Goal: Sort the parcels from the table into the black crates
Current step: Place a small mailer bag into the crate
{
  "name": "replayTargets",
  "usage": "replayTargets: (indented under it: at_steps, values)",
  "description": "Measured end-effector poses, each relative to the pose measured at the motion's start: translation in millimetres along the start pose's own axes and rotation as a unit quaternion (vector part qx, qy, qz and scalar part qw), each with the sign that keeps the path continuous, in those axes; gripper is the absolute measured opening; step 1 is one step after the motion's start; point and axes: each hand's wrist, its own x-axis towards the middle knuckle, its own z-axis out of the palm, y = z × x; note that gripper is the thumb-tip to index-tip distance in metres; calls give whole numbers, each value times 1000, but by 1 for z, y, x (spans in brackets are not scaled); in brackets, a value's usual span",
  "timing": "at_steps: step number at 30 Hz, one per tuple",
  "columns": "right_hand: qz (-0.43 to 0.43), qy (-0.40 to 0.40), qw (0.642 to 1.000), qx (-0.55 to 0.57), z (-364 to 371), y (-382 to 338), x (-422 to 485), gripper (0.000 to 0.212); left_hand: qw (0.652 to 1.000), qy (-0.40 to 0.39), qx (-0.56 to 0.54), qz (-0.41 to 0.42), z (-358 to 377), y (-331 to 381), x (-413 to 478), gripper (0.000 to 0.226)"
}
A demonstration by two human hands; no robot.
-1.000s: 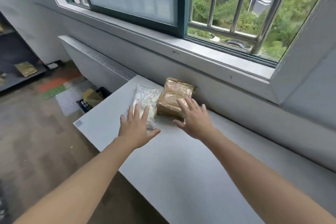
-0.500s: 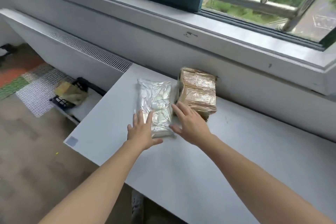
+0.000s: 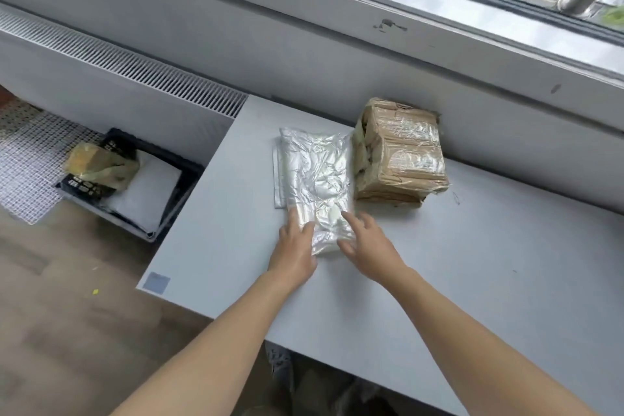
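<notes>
A flat parcel in crinkled clear plastic (image 3: 315, 172) lies on the white table (image 3: 472, 280). To its right, against the wall, sits a brown cardboard parcel wrapped in tape (image 3: 400, 154). My left hand (image 3: 295, 248) rests on the near left corner of the plastic parcel, fingers flat. My right hand (image 3: 366, 243) touches its near right edge with fingers spread. A black crate (image 3: 187, 179) stands on the floor left of the table; it holds a white padded parcel (image 3: 145, 194) and a yellowish wrapped parcel (image 3: 101, 165).
A long radiator cover (image 3: 118, 64) runs along the wall behind the crate. A mesh mat (image 3: 30, 159) lies on the wooden floor at the left. The window sill (image 3: 439, 20) juts out above the table's back edge.
My right hand has come off the brown parcel and moved to the plastic parcel's near edge. Both hands have slid back to its near end. The camera has tilted down and closer.
</notes>
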Motion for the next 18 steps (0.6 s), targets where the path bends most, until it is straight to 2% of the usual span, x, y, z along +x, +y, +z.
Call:
replayTargets:
  at_steps: [5,8,10,12,14,16,18]
  values:
    - [7,4,1000,21,-11,-3,-1,58,1000,-2,-19,18,-9,-6,-11,51]
    - [15,-24,998,-64,-11,-4,-5,56,997,-56,-31,38,-5,-3,-20,55]
    - [32,-16,990,-135,-8,-5,-7,54,996,-65,-56,41,-7,-3,-21,56]
    - [11,23,981,-192,-5,-8,-3,53,997,-30,-72,19,-12,-6,-13,47]
    - [-48,47,979,-190,-2,-15,9,55,996,25,-85,-26,-22,-12,2,41]
    - [-102,35,980,-170,2,-24,26,59,986,69,-129,-86,-34,-19,21,44]
    - [-102,20,985,-136,8,-29,43,61,969,78,-189,-141,-45,-28,43,54]
